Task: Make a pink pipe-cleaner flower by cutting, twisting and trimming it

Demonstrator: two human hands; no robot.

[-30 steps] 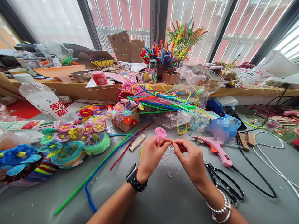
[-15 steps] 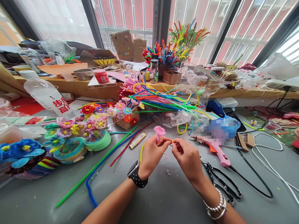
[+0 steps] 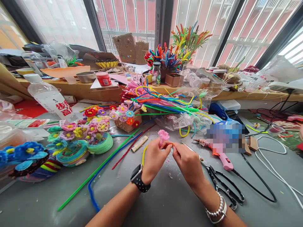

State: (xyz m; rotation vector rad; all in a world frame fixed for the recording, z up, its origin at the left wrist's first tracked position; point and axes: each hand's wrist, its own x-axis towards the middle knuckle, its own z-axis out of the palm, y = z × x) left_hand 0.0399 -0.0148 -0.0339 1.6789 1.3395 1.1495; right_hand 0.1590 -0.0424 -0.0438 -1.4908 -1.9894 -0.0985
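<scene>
A pink pipe-cleaner flower (image 3: 163,135) stands up out of my left hand (image 3: 155,157), whose thumb and fingers are pinched around its lower part. The fingers of my right hand (image 3: 188,162) are closed too, and their tips almost meet those of the left. A tiny bit of yellow pipe cleaner shows between the two pinches, mostly covered by fingers. A longer yellow pipe cleaner (image 3: 144,155) sticks out behind my left wrist. Right of my right hand lie black-handled scissors (image 3: 226,183), partly hidden by it.
A pink glue gun (image 3: 224,160) with its cord rests at right. Green (image 3: 94,173) and blue (image 3: 91,189) pipe cleaners and a glue stick-like tube (image 3: 139,143) lie at left. Finished flower pots (image 3: 100,143), a water bottle (image 3: 50,99) and a pipe-cleaner pile (image 3: 163,101) stand farther back.
My right hand has shifted slightly left and turned, its fingers curling over more, so less of the yellow piece shows. The left hand still grips the pink flower. The view tilted slightly.
</scene>
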